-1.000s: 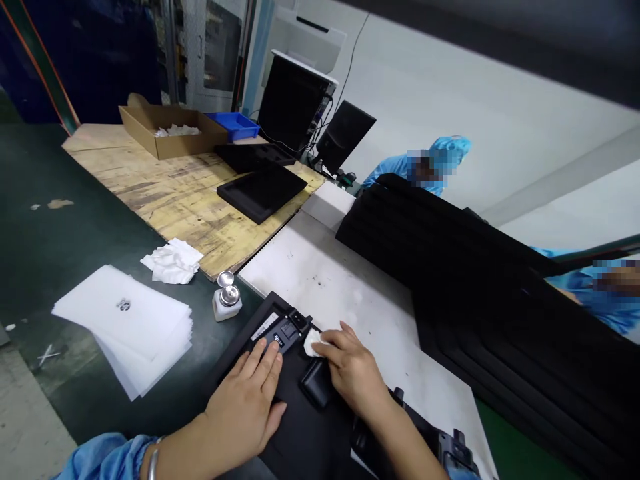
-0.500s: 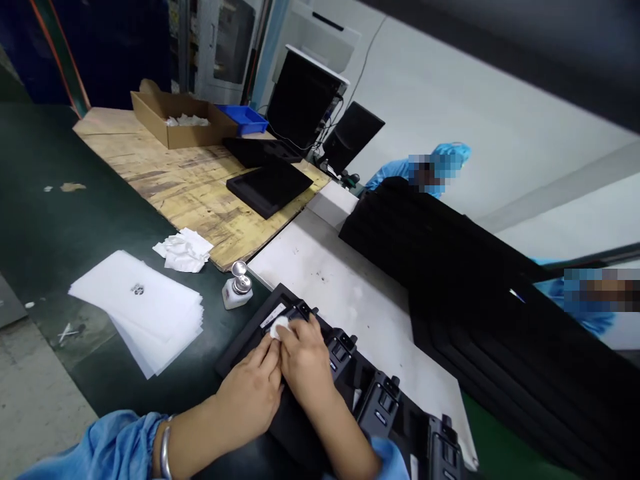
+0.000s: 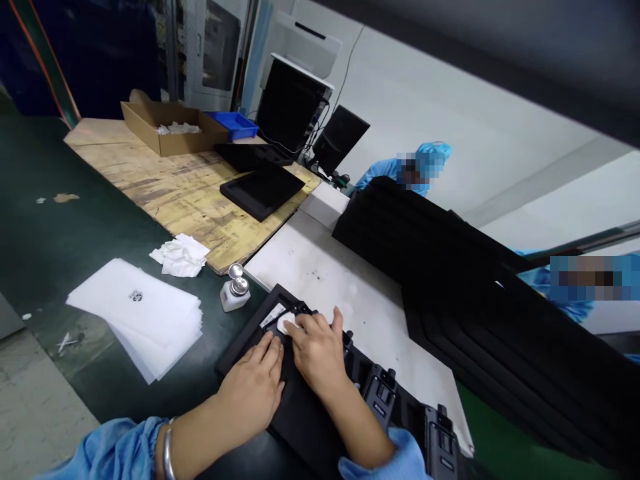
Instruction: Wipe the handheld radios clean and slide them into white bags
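My right hand (image 3: 320, 350) presses a white cotton pad (image 3: 287, 323) under its fingertips onto a black device at the far end of a black foam tray (image 3: 305, 427). My left hand (image 3: 253, 387) lies flat beside it, fingers stretched out on the device and the tray. Several black devices that look like two-way radios, such as this one (image 3: 379, 395), lie in a row along the tray. A white label (image 3: 273, 315) shows near the pad. Left of the tray stands a small white pump bottle (image 3: 234, 295) with its metal lid up.
White printed sheets (image 3: 135, 313) and crumpled white tissue (image 3: 181, 255) lie on the green table. Behind are a wooden board (image 3: 165, 180), a cardboard box (image 3: 175, 143) and a blue tray (image 3: 235, 125). Tall stacks of black foam (image 3: 450, 293) rise at right; two co-workers are beyond them.
My right hand has slid the cotton pad slightly right along the device, away from my left fingertips. My left hand has flattened onto the tray. The camera view has shifted a little.
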`<state>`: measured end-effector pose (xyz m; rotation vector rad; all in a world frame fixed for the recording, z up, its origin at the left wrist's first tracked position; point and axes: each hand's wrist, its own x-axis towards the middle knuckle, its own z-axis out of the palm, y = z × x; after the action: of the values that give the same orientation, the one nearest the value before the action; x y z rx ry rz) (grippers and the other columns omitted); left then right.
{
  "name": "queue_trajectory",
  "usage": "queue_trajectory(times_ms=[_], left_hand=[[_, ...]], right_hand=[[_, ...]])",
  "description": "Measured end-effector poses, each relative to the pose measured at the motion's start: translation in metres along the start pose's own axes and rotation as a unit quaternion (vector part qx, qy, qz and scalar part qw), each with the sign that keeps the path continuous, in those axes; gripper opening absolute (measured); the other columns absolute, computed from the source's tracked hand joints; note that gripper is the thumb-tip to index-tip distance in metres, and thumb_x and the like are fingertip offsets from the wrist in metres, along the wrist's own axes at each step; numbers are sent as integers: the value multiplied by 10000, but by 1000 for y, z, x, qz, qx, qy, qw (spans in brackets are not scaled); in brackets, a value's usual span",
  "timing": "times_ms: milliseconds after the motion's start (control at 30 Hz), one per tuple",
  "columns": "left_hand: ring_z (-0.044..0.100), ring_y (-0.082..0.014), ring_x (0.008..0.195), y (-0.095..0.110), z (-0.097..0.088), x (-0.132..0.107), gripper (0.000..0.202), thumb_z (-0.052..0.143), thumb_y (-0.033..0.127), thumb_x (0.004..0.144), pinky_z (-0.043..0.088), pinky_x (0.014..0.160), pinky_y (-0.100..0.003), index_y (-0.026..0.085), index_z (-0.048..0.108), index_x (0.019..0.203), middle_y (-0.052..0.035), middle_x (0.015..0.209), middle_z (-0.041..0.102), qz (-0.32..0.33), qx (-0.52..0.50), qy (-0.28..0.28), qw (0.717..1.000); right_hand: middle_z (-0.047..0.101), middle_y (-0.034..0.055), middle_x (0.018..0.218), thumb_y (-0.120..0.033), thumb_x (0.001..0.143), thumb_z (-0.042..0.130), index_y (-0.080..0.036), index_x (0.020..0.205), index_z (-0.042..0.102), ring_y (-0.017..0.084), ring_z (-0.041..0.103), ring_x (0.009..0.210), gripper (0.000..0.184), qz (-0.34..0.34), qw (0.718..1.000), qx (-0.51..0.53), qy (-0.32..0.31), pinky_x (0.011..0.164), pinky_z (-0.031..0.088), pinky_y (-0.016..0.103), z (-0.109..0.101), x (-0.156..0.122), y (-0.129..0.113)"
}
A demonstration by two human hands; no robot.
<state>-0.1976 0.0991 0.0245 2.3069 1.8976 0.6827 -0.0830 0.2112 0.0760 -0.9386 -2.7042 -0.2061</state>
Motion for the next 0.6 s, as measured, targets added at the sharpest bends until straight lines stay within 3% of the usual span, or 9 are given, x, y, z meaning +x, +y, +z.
queue_trajectory(times_ms=[67, 200, 333, 467, 600], left_hand=[[388, -294, 1378, 0, 0, 0, 490, 416, 324, 961, 370, 1103, -386, 62, 529, 1359, -162, 1411, 523, 4, 5, 5, 1000], [416, -298, 1358, -3, -3, -2, 487, 447, 318, 948, 397, 1080, -401, 67, 529, 1357, -159, 1415, 520, -1, 2, 14, 1000], [426, -296, 1350, 8, -5, -4, 449, 467, 303, 949, 369, 1099, -452, 125, 534, 1356, -127, 1414, 529, 19, -10, 22, 1000], [362, -282, 1394, 37, 4, 1, 531, 476, 407, 956, 327, 1132, -464, 143, 466, 1416, -104, 1482, 457, 110, -33, -23, 993], [350, -296, 1402, 55, 17, 9, 644, 460, 519, 943, 326, 1128, -486, 80, 462, 1414, -146, 1482, 443, 119, -23, -75, 990]], right_hand=[[668, 38, 920, -119, 870, 581, -250, 1043, 696, 224, 520, 849, 246, 2, 1000, -5, 4, 1090, 90, 667, -8, -13, 3], [660, 27, 866, -96, 840, 564, -263, 920, 713, 241, 528, 863, 238, 5, 1000, -21, -4, 1070, 52, 701, -34, -46, 22], [646, 30, 854, -150, 878, 517, -283, 945, 719, 226, 525, 806, 251, 95, 989, -47, 102, 1023, 166, 701, -52, -93, 49], [651, 27, 890, -155, 878, 538, -305, 964, 726, 229, 526, 845, 256, 135, 984, -33, 110, 1002, 213, 682, -36, -108, 46], [671, 18, 951, -123, 841, 612, -320, 965, 724, 243, 504, 915, 259, 117, 991, -24, 60, 1034, 79, 718, -16, -90, 36]])
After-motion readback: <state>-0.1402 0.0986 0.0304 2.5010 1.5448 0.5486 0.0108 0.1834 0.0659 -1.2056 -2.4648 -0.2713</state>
